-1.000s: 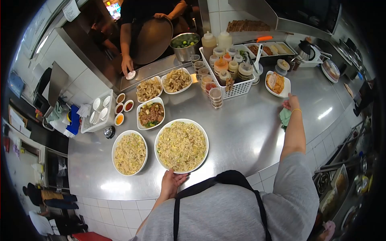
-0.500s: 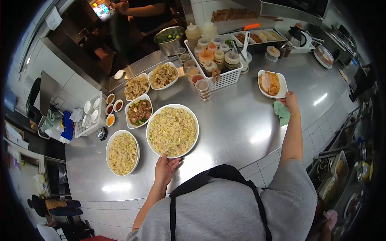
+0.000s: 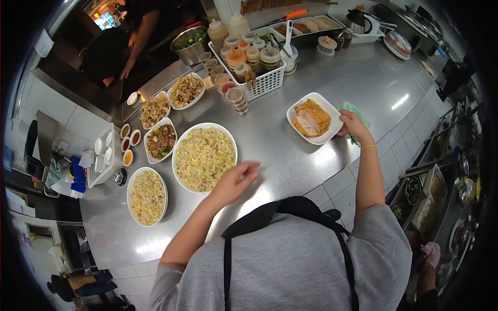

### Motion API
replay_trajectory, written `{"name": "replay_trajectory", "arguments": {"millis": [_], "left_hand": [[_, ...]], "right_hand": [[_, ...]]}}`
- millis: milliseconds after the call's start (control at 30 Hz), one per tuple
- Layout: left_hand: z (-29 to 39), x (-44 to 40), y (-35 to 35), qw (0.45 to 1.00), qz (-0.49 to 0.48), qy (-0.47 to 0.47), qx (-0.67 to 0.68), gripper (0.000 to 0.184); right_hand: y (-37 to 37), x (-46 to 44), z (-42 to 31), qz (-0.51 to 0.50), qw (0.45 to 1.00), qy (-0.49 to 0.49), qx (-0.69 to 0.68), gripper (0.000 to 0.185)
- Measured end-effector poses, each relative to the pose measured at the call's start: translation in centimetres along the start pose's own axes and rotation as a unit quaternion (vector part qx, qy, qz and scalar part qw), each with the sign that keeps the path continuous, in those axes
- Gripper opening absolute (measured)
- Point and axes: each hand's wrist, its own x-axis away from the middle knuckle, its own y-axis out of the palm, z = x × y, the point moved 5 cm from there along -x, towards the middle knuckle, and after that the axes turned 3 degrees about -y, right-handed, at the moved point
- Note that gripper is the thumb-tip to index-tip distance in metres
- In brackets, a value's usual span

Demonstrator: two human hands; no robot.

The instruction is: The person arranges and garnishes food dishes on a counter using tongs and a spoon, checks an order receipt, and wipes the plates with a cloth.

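Observation:
My right hand (image 3: 354, 127) grips the right rim of a squarish white dish (image 3: 328, 136) holding sliced, golden-skinned meat (image 3: 312, 118). A green cloth (image 3: 358, 111) lies partly behind those fingers. My left hand (image 3: 238, 180) hovers with fingers stretched out, beside the near right rim of a large round bowl of fried rice (image 3: 204, 155); it holds nothing. Further left stands an oval bowl of fried rice (image 3: 147, 197). Behind the bowls are a dish of saucy meat with greens (image 3: 161, 141) and two dishes of fried pieces, a left one (image 3: 154, 110) and a right one (image 3: 186, 91).
A white basket of sauce bottles (image 3: 264, 85) stands at the back, with stacked sauce cups (image 3: 237, 101) beside it. Small sauce dishes (image 3: 128, 157), a call bell (image 3: 120, 177) and a crockery basket (image 3: 106, 173) sit left. Another person's hand (image 3: 427, 274) is at lower right, near a pink cloth (image 3: 431, 252).
The meat dish has moved left and nearer across the counter with my right hand. My left hand has left the large bowl's near rim and shifted right and up. The view has turned slightly.

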Motion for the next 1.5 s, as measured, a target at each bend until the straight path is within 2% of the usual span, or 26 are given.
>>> {"name": "replay_trajectory", "arguments": {"millis": [67,133,167,233,433,467,500,533,633,700,767,833,1000,1167,1367,1500], "left_hand": [[2.3,-3.4,0.5,0.999,0.010,0.021,-0.031,0.029],[3.1,-6.1,0.7,0.980,0.081,0.120,-0.134,0.025],[3.1,-6.9,0.8,0.981,0.079,0.117,-0.133,0.025],[3.1,-7.6,1.0,0.966,0.094,0.129,-0.205,0.023],[0.7,-6.3,1.3,0.964,0.084,0.134,-0.215,0.026],[0.4,-5.9,1.4,0.962,0.091,0.128,-0.223,0.026],[0.1,-5.7,1.4,0.963,0.092,0.122,-0.222,0.026],[0.0,-5.5,1.6,0.959,0.108,0.122,-0.232,0.026],[0.0,-5.5,2.3,0.950,0.132,0.133,-0.249,0.025],[0.0,-5.7,3.1,0.947,0.135,0.144,-0.255,0.025],[0.6,-6.0,3.4,0.922,0.178,0.197,-0.282,0.024],[0.6,-6.2,3.7,0.925,0.172,0.201,-0.275,0.023],[0.7,-6.5,3.7,0.923,0.170,0.202,-0.279,0.022],[1.8,-7.2,3.4,0.908,0.187,0.237,-0.289,0.020],[2.8,-8.6,3.1,0.882,0.232,0.283,-0.297,0.020],[3.1,-8.6,2.9,0.881,0.223,0.293,-0.299,0.020]], "right_hand": [[0.5,-0.2,-0.4,-0.028,1.000,0.003,0.014,0.031],[1.7,-0.3,-0.9,-0.069,0.997,0.002,0.032,0.030],[2.2,-0.4,-1.1,-0.070,0.997,0.005,0.032,0.030],[4.0,-0.7,-1.7,-0.136,0.989,0.003,0.057,0.030],[7.9,-1.6,-2.0,-0.183,0.980,-0.035,0.076,0.028],[7.3,-1.0,-3.0,-0.071,0.976,-0.156,0.134,0.027],[6.8,0.1,-4.1,0.044,0.942,-0.274,0.186,0.027],[6.4,1.5,-4.5,0.125,0.927,-0.324,0.141,0.024],[7.9,6.6,-4.3,0.067,0.936,-0.304,0.162,0.025],[10.0,8.9,-4.1,0.025,0.911,-0.356,0.208,0.030],[11.3,9.4,-4.1,0.021,0.904,-0.371,0.212,0.028],[12.3,9.4,-4.2,0.014,0.876,-0.409,0.255,0.028],[12.7,9.0,-4.9,0.013,0.871,-0.397,0.289,0.026],[11.9,8.0,-4.7,0.050,0.891,-0.374,0.251,0.024],[11.0,6.9,-5.2,0.101,0.887,-0.393,0.220,0.024],[11.0,6.6,-4.8,0.098,0.894,-0.379,0.217,0.021]]}}
